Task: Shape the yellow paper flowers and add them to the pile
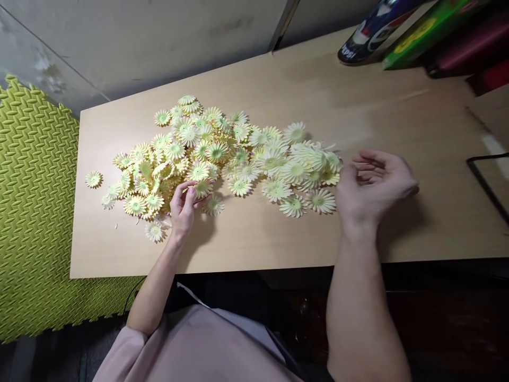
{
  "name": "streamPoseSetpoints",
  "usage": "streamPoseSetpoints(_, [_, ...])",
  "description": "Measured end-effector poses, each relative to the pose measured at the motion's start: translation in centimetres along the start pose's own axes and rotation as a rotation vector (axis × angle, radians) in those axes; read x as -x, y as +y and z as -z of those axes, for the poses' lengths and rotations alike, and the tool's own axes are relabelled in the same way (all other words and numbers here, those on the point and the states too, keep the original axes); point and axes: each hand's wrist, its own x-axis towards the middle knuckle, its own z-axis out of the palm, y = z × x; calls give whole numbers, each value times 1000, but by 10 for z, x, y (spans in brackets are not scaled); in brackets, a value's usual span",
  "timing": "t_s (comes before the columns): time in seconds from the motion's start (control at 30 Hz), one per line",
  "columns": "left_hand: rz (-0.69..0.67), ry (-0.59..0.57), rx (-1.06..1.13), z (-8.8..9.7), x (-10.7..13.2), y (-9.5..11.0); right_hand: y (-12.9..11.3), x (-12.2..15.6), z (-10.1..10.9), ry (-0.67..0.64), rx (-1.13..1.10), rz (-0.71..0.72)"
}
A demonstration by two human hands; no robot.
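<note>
A pale wooden bench [258, 244] is stretching beneath both hands, with a yellow-green foam mat [35, 207] standing off to the left hand's outer side. A long heap of cream-yellow flower heads [217, 153] is lying between the hands and spreading beyond the left one. Past the right hand, a dark Pepsi container [366, 40] is standing beside a green packet [417, 37]. The right hand [369, 185] is curling at the heap's near end; whether it is pinching anything, I cannot tell. The left hand [183, 209] is bending its fingers around a single flower head [203, 188], its grip unclear.
</note>
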Motion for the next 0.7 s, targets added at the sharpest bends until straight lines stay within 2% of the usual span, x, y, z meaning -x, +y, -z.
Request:
streamPoseSetpoints(0.1, [14, -15, 16, -1, 0, -1, -22, 15, 4, -73, -93, 112])
streamPoseSetpoints(0.23, [12, -35, -2, -1, 1, -2, -63, 59, -2, -209, -306, 183])
streamPoseSetpoints(0.33, [-4, -41, -74, -1, 3, 0, -86, 96, -17, -565, -392, 262])
streamPoseSetpoints(0.4, [-34, -51, -163, -1, 5, 3, -94, 115, -29, -736, -486, 252])
streamPoseSetpoints(0.53, [-122, -133, -332, -1, 6, 7, -96, 135, -47, -813, -635, 101])
streamPoseSetpoints(0.7, [-170, -197, -363, -2, 7, 5, -94, 136, -50, -801, -663, 20])
